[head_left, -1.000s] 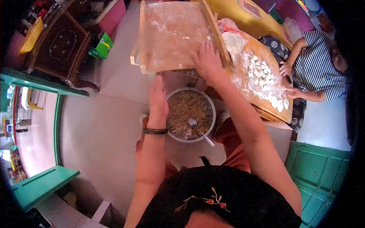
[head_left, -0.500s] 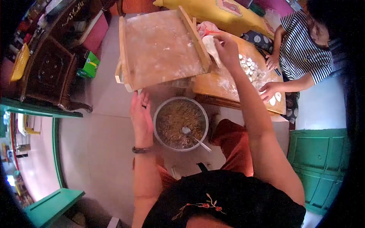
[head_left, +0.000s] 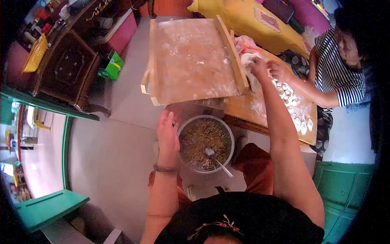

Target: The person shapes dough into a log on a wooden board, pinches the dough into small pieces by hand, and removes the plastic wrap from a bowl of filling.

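My right hand (head_left: 260, 70) is closed on a pale lump of dough (head_left: 248, 65) at the left end of the wooden table (head_left: 239, 106). Below the near corner of a floured wooden board with raised side rails (head_left: 195, 61), my left hand (head_left: 167, 132) has its fingers stretched out, with nothing visible in them. A metal bowl of brown chopped filling (head_left: 199, 140) stands low between my legs, and a spoon (head_left: 218, 162) rests in it, its handle over the rim. A co-worker's hand (head_left: 280, 72) is beside my right hand, near the dough.
Small dough pieces (head_left: 287, 95) and several flat dough rounds (head_left: 302, 125) lie on the floured table. A co-worker in a striped shirt (head_left: 345, 85) is at its far right. A pink plastic bag (head_left: 245, 44) lies behind the dough. Dark carved furniture (head_left: 67, 69) stands left.
The co-worker's hand has moved from the dough rounds to beside my right hand and the dough. My left hand has come slightly away from the board's corner. The whole view has shifted.
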A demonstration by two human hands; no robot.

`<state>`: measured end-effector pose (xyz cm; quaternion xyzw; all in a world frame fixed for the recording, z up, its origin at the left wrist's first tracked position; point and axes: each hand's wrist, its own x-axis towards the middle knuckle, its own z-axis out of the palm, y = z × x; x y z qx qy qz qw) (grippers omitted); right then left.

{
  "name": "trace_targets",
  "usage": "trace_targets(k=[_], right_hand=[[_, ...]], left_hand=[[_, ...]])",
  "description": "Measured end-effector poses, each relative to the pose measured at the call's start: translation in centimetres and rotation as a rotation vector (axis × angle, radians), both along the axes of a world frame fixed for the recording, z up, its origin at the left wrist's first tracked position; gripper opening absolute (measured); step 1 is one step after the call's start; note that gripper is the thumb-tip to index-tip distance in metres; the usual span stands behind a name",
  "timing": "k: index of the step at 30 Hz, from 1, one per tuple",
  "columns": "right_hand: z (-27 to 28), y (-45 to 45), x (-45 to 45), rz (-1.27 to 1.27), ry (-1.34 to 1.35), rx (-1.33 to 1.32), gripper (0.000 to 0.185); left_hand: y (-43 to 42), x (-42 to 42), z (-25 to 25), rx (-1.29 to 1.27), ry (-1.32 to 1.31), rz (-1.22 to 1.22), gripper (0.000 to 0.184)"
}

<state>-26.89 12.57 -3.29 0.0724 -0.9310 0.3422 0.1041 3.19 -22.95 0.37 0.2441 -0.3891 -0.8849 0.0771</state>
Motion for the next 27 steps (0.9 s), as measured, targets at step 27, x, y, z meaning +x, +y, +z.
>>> trace_targets(k=[27], right_hand=[[18.7, -27.4, -1.3, 0.664, -0.247, 0.230, 0.015]], left_hand=[[-1.0, 1.6, 0.5, 0.003, -0.035, -0.024, 0.044]])
